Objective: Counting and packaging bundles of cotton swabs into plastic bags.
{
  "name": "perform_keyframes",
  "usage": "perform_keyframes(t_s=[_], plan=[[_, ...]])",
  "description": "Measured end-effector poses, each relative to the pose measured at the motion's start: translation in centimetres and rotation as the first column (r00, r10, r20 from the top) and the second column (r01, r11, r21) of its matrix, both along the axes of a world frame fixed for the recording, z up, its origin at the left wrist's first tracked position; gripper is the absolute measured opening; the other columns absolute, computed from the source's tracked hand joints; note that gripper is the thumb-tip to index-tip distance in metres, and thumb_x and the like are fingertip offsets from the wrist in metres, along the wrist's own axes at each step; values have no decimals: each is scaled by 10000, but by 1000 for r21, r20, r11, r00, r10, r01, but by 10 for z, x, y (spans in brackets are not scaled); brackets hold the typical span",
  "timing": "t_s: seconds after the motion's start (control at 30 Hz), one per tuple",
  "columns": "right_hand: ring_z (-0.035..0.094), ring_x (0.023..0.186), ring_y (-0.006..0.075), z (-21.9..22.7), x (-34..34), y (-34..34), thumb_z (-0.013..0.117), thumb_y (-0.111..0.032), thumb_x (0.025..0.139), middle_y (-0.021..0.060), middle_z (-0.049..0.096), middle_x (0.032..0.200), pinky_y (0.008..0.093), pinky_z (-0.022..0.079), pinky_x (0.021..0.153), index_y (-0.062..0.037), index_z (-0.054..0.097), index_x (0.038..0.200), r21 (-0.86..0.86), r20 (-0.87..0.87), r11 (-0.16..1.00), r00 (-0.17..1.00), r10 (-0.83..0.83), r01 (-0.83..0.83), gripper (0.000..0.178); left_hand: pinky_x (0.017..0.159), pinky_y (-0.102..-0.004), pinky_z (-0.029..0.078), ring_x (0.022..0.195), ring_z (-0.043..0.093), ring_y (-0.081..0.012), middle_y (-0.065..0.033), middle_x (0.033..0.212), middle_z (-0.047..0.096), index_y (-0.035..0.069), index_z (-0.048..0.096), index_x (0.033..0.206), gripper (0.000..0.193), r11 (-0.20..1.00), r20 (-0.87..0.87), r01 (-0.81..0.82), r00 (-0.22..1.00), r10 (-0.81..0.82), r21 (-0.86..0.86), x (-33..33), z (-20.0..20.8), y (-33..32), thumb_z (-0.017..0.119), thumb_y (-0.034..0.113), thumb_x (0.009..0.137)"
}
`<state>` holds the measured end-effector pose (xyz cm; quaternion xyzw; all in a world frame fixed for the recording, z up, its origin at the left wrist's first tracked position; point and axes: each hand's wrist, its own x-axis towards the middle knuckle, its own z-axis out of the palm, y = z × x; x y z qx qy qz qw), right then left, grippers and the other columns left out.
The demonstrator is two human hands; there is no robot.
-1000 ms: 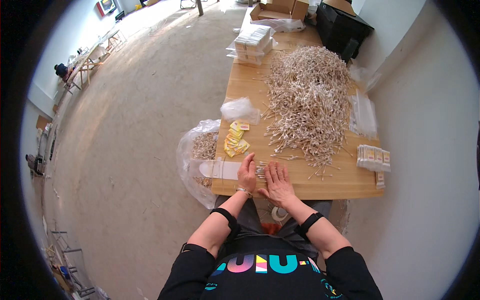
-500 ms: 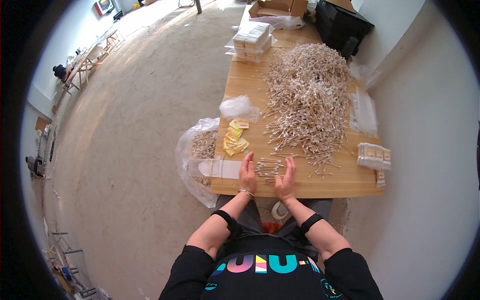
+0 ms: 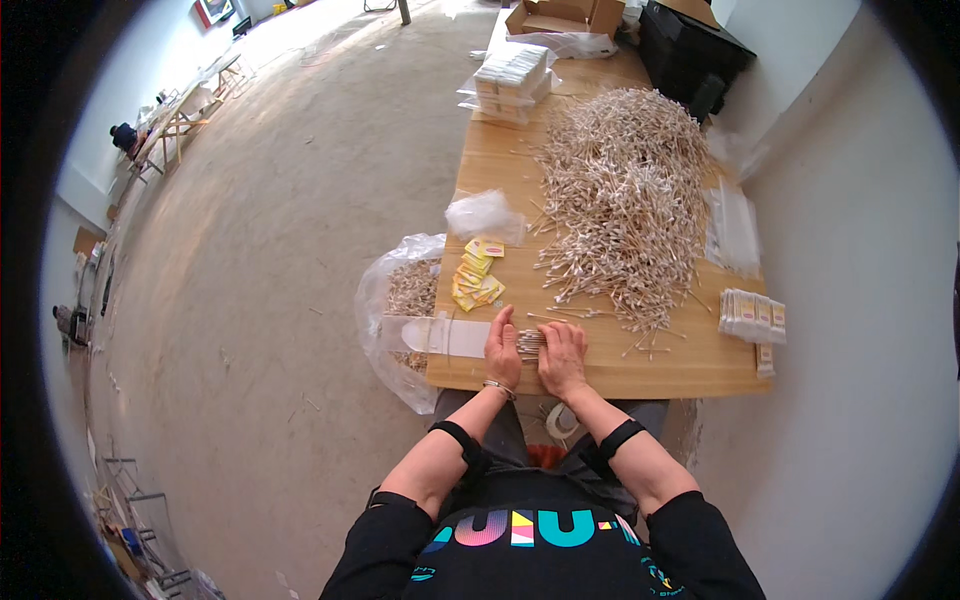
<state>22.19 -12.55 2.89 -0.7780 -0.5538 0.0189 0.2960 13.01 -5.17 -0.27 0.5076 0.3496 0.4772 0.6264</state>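
Observation:
A small row of cotton swabs [image 3: 531,344] lies on the wooden table [image 3: 690,372] between my two hands. My left hand [image 3: 503,350] stands on edge at their left ends, its fingers stretched and palm turned inward. From the other side my right hand [image 3: 563,358] bends its fingers over the swabs' right ends, hiding part of them. To the left of my left hand lies a pale translucent plastic strip [image 3: 465,338], reaching past the table edge. Beyond my hands rises a large heap of cotton swabs [image 3: 630,190], with loose ones scattered at its near side.
Yellow cards [image 3: 478,285] and clear plastic bags [image 3: 484,216] lie at the left edge. Beside the table hangs a clear sack [image 3: 372,270] of swabs. Filled packs [image 3: 752,316] sit at right. Farther back are stacked white packs [image 3: 510,80], a carton [image 3: 565,17] and a black bin [image 3: 690,55].
My right hand has moved left and curled its fingers over the swabs. The spread row of swabs now sits narrower and closer together between my hands.

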Motion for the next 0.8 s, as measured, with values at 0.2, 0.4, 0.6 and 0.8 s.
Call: perform_keyframes(t_s=[0.2,0.4,0.6,0.8], plan=[[414,1075,267,1,6,-1,548,-104,735,69,489,1087,408,282,966,-83,535,1085,-31,-2,999,1000,-29,29,350,933,-260,357,1063,474,-157,-105,1164,529,-29,450,1254,379,1000,12,-18,1000,18,20,1,-1,1,388,210,967],[418,1115,307,-4,3,-4,499,-63,769,151,481,1151,394,300,979,-35,516,1119,177,-320,982,947,-13,73,352,1040,-313,300,1205,413,-214,-144,1288,445,-55,397,1279,410,997,41,64,997,-62,-31,-2,-1,1,361,223,981],[401,1177,326,-7,-4,9,457,-65,789,183,447,1229,371,284,1027,20,469,1143,289,-564,935,826,-8,206,364,982,-277,331,1161,441,-187,-129,1246,493,-41,429,1271,415,999,48,35,998,-34,-41,-1,-1,1,370,244,975],[390,1197,330,-8,-14,17,455,-62,778,189,435,1260,379,268,1035,24,461,1146,278,-537,950,843,33,140,379,971,-273,340,1130,457,-179,-122,1236,498,-38,427,1276,429,996,-39,92,995,-92,6,-4,-2,2,371,265,976]])
